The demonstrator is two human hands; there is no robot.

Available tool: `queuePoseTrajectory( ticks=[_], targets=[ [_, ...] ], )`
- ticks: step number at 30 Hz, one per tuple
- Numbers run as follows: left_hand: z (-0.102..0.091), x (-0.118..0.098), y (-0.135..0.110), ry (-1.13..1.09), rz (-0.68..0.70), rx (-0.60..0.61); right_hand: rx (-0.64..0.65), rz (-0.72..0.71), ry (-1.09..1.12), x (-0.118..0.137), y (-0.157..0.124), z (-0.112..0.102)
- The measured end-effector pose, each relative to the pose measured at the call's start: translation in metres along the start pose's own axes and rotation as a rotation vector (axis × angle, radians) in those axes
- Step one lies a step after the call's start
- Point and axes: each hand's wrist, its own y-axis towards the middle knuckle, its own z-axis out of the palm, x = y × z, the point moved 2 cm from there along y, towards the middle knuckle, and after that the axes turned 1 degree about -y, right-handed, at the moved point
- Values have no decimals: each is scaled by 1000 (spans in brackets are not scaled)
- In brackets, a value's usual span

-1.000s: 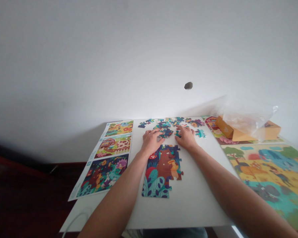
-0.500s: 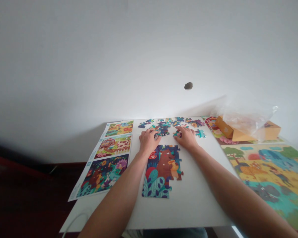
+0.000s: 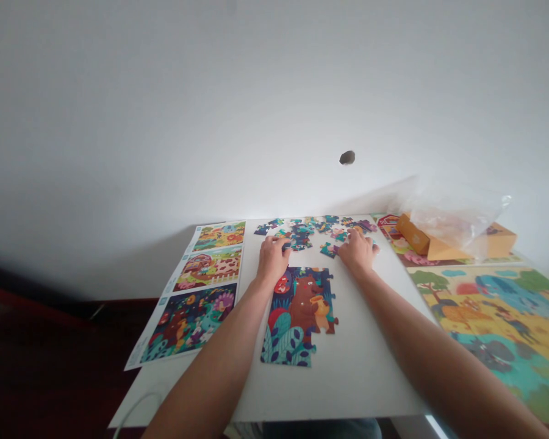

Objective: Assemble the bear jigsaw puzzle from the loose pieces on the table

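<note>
My left hand (image 3: 273, 259) is closed at the left of the loose pieces, with a dark puzzle piece (image 3: 287, 246) between thumb and fingers. Over the right part of the loose pieces, my right hand (image 3: 357, 251) has its fingers apart, touching pieces and partly covering them. A teal puzzle piece (image 3: 328, 249) lies just left of it. Between my forearms lies a joined puzzle section (image 3: 302, 305) showing a brown bear, a smaller animal and teal leaves; its right edge is stepped. Several loose pieces (image 3: 302, 230) are spread along the wall side.
A picture sheet (image 3: 201, 286) with three printed scenes lies at the left of the white table (image 3: 348, 378). To the right is a finished animal puzzle (image 3: 498, 329). Behind it, an orange box (image 3: 457, 247) and clear plastic bag (image 3: 462, 213) rest on a farm puzzle (image 3: 388, 228).
My right hand has shifted right, over the teal piece there, uncovering another piece at its left. My left hand has drawn slightly back. The joined section stays in place.
</note>
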Motion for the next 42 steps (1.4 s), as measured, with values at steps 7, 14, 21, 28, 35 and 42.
queuePoseTrajectory(
  ticks=[7, 14, 21, 28, 35, 42],
  targets=[
    [-2, 0, 0, -110, -46, -66, 100, -99, 78, 1, 3, 7],
    [-5, 3, 1, -240, -115, -142, 143, -218, 121, 4, 3, 11],
    [-5, 5, 2, -133, -81, -123, 152, -284, 118, 11, -1, 6],
    [1, 5, -1, 95, -146, 36, 430, -728, 61, 24, -16, 8],
    [2, 5, -1, 69, -88, 59, 498, -793, 34, 31, -23, 2],
    [5, 9, -2, 89, -100, 72, 489, -822, -8, 39, -33, -1]
  ],
)
